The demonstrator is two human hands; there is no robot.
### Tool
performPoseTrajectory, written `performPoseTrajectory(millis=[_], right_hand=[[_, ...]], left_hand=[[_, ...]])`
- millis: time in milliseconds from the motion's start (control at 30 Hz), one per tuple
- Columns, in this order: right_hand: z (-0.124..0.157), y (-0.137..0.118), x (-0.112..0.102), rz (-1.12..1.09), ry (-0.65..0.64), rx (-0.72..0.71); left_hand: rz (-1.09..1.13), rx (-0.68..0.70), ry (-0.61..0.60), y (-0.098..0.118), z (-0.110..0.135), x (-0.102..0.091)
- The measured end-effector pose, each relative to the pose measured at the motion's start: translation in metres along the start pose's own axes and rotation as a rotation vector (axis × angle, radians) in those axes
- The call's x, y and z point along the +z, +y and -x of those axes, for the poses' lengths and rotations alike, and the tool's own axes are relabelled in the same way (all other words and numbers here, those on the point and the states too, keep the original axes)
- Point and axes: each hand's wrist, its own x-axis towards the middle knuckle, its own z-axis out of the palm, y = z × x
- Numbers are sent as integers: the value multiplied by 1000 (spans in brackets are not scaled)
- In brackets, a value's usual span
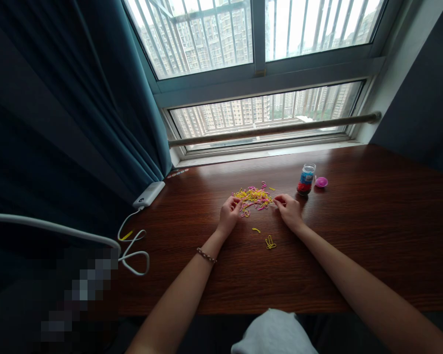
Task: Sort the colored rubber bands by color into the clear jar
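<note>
A loose pile of small yellow and pink looped clips (256,195) lies on the brown wooden table, between my two hands. At the pile's left edge is my left hand (230,215), its fingers curled together in a pinch; what they hold is too small to make out. My right hand (288,210) is at the right edge, thumb and forefinger pressed together, and anything between them cannot be made out either. Nearer to me, apart from the pile, lie one yellow clip (256,230) and a small cluster of yellow clips (270,242).
Beyond my right hand an uncapped clear jar (306,179) with red and blue on it stands upright, a pink lid or cup (321,182) beside it. A white power device (148,194) with a white cable (135,253) lies at left, near the blue curtain (133,123).
</note>
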Motion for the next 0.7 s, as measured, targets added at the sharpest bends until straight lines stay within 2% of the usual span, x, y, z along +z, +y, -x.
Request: performPoseTrajectory(millis=[200, 267, 333, 400, 500, 600, 700], right_hand=[[1, -4, -1, -43, -17, 52], [2, -4, -1, -54, -14, 59], [1, -5, -1, -83, -11, 68], [0, -8, -1, -152, -9, 81], [-1, -18, -4, -379, -98, 107], [0, -32, -11, -618, -374, 173], [2, -40, -18, -666, -728, 255]], left_hand=[[-54, 309, -464, 37, 24, 12], [-101, 374, -545, 40, 26, 12], [-137, 401, -560, 39, 26, 12], [-161, 389, -502, 36, 24, 11], [-178, 307, -296, 29, 19, 9], [-180, 146, -53, 19, 12, 5], [-186, -12, 118, 5, 4, 1]])
